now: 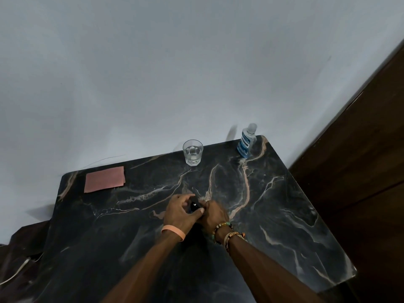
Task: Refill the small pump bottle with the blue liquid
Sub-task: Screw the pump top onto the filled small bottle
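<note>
Watching from beside the counter (273,204), and both hands are crowding around the small pump bottle (194,205) right in the middle of the dark marble top. The left hand (180,212), the one with the pink wristband (173,231), is curling its fingers over and around the top end. The right hand (213,215), with the beaded bracelets (223,230), is wrapping in from the other side, touching the left. So neither hand is spread wide: both are closing snugly on that little dark bottle. My guess is one is bracing the body while the other is working the pump head loose, since it has to come off before anything goes in. I can't tell whether the top is actually turning, too much is hidden by fingers.

The blue liquid bottle (246,142) is standing upright at the far right corner, well apart from the hands and looking capped, so no pouring is happening yet. A glass (192,153) is sitting near the back edge, seemingly with a little clear liquid in it. A pink cloth (105,179) is lying flat at the far left, probably parked there for drips.
</note>
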Demonstrator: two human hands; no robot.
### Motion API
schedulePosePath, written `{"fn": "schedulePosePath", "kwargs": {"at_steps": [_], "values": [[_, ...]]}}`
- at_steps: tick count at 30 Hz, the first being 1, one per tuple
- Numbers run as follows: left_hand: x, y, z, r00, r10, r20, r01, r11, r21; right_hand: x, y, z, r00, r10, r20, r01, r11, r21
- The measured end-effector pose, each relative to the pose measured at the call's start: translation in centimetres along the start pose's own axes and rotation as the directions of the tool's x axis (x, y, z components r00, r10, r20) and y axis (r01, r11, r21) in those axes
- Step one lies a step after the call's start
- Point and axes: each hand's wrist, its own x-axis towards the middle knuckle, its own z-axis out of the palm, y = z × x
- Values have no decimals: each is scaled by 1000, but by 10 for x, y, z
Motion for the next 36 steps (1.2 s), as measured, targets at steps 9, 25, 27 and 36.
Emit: {"fn": "schedulePosePath", "kwargs": {"at_steps": [9, 25, 27, 36], "values": [[1, 8, -4, 999, 51, -1, -50, 994, 101, -1, 0, -1, 1000, 23, -12, -23, 999, 29], [-5, 11, -6, 1000, 23, 18, -25, 994, 109, -4, -2, -1, 1000, 21, 7, -20, 996, -83], [-5, 13, -4, 998, 57, -4, -56, 988, 142, -3, -2, -1, 1000, 17, 2, -17, 996, -85], [0, 11, -2, 998, 61, 14, -63, 991, 118, -3, -3, 1, 1000, 10, 1, -10, 994, -111]]}}
